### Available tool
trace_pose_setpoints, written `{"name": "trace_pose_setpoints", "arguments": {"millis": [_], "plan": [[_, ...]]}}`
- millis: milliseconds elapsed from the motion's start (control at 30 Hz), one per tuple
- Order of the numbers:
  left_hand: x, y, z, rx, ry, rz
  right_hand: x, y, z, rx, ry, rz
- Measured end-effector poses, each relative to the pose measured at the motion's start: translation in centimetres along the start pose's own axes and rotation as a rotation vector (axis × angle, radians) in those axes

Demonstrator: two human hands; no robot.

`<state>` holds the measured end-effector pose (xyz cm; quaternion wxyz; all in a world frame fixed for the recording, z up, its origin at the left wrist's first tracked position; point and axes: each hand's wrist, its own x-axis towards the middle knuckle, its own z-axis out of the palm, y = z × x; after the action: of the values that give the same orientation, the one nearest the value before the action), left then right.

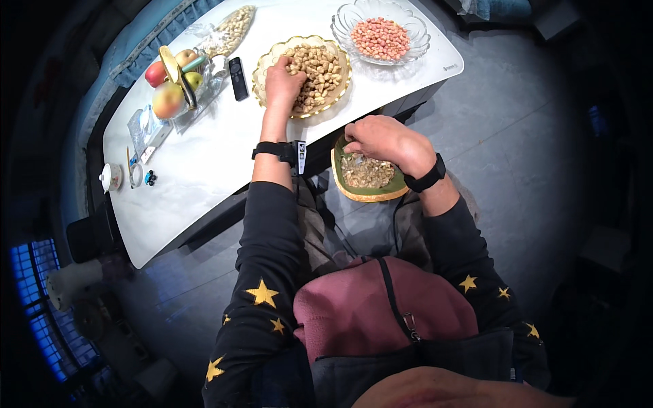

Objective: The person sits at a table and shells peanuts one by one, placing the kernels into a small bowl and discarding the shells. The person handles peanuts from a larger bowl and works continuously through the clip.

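Note:
My left hand reaches into a gold-rimmed bowl of unshelled peanuts, its fingertips among the nuts; whether it grips one is hidden. Over a green bin with a yellowish rim, my right hand is held with its fingers curled, and I cannot tell if anything is between them. Peanut shells lie inside that bin, below the table's edge. Shelled pinkish peanuts fill part of a clear scalloped bowl at the table's upper right.
The white table also bears a black remote control, fruit including a banana, a plastic bag of unshelled peanuts and a small lidded white pot. Grey tiled floor lies to the right.

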<state>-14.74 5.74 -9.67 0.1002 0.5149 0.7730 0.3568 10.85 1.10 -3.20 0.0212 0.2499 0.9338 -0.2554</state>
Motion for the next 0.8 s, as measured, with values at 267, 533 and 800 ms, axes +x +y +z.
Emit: {"name": "trace_pose_setpoints", "arguments": {"millis": [267, 533, 800], "plan": [[-0.8, 1.8, -3.9, -0.738, -0.351, -0.177, -0.3, 0.8, -0.6, 0.019, 0.033, 0.015], [-0.5, 0.6, -6.5, -0.519, -0.317, -0.263, -0.7, 1.2, -1.9, 0.049, 0.1, -0.005], [-0.4, -0.9, -5.4, -0.228, -0.254, -0.207, -0.4, 0.8, -2.6, -0.022, 0.166, 0.092]]}}
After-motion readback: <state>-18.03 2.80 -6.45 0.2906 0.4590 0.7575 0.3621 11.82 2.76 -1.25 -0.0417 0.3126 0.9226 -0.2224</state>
